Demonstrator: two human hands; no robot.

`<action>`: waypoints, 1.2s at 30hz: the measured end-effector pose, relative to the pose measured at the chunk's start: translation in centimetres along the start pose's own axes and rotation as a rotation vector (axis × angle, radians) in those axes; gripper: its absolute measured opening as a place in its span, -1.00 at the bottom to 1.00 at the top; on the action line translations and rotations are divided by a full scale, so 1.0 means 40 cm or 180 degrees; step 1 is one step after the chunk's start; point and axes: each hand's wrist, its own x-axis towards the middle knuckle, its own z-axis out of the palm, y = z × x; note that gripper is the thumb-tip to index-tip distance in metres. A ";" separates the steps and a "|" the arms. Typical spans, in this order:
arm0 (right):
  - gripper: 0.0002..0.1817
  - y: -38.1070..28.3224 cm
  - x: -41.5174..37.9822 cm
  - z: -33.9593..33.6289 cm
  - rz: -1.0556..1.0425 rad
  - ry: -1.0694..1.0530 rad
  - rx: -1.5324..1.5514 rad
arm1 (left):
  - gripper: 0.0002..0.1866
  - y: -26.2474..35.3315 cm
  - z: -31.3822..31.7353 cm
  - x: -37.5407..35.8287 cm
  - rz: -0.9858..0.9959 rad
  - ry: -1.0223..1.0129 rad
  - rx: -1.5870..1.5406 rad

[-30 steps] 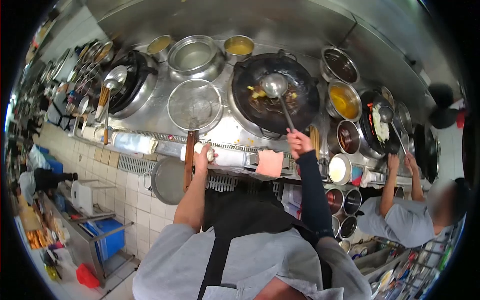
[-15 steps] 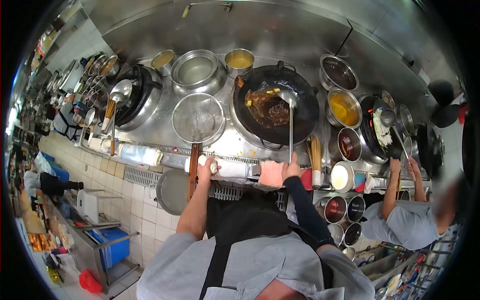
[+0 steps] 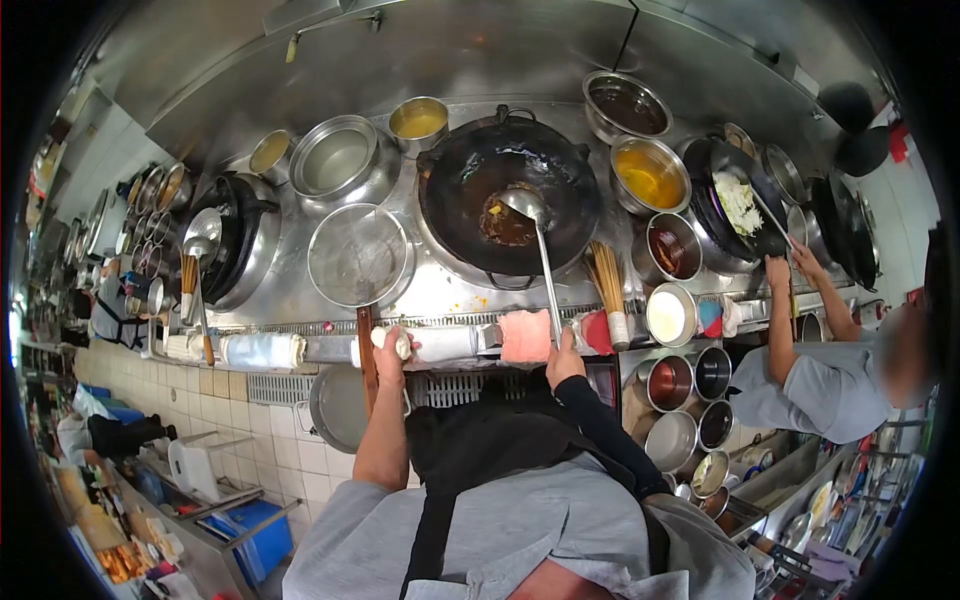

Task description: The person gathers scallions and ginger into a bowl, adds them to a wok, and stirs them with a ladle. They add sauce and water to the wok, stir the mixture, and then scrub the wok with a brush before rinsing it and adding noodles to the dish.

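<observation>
Inside the wok (image 3: pixel 455 215), sauce (image 3: pixel 507 230) had drawn into a smaller pool, the ladle (image 3: pixel 546 260) nearer. I judged this mid-stir, the next move calling for a steady wrist. My right hand (image 3: pixel 565 363) clamped the ladle's handle, my left hand (image 3: pixel 389 362) a white cloth (image 3: pixel 404 345). Tiled floor (image 3: pixel 275 425) lay near left; the steel worktop (image 3: pixel 440 282) carried a strainer (image 3: pixel 358 255) left of the wok.

Taking the wok (image 3: pixel 455 190) as a clock with 12 at the back wall, bare counter (image 3: pixel 428 288) is leaving some room to reach in at 7. The strainer (image 3: pixel 358 258) is hogging 8, big pot (image 3: pixel 385 175) and small pot (image 3: pixel 420 143) are crowding 9 to 10, dark bowl (image 3: pixel 605 132) and yellow bowl (image 3: pixel 622 195) are blocking 2 to 3, brush (image 3: pixel 606 285) 4:30. Ladle (image 3: pixel 546 265) is cutting through 5:30. Inside, 9 to 12 is sitting open.
</observation>
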 end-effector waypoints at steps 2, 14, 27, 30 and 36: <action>-0.34 0.001 0.002 0.016 0.0125 -0.0061 0.0030 | -0.66 -0.002 0.002 -0.001 -0.0005 -0.0017 -0.0033; -0.36 -0.001 0.001 0.026 0.0043 0.0076 0.0110 | -0.62 -0.005 0.000 0.000 0.0024 0.0030 0.0011; -0.33 0.051 -0.074 -0.230 -0.0984 -0.0185 0.0092 | -0.59 0.002 0.002 0.004 -0.0030 0.0045 -0.0133; -0.47 -0.023 0.131 -0.202 -0.0513 -0.0038 0.0034 | -0.59 -0.015 -0.007 0.019 0.0009 0.0042 -0.0062; -0.39 -0.060 0.135 -0.039 -0.0175 0.0452 0.0897 | -0.65 -0.018 -0.001 0.015 0.0085 0.0098 -0.0198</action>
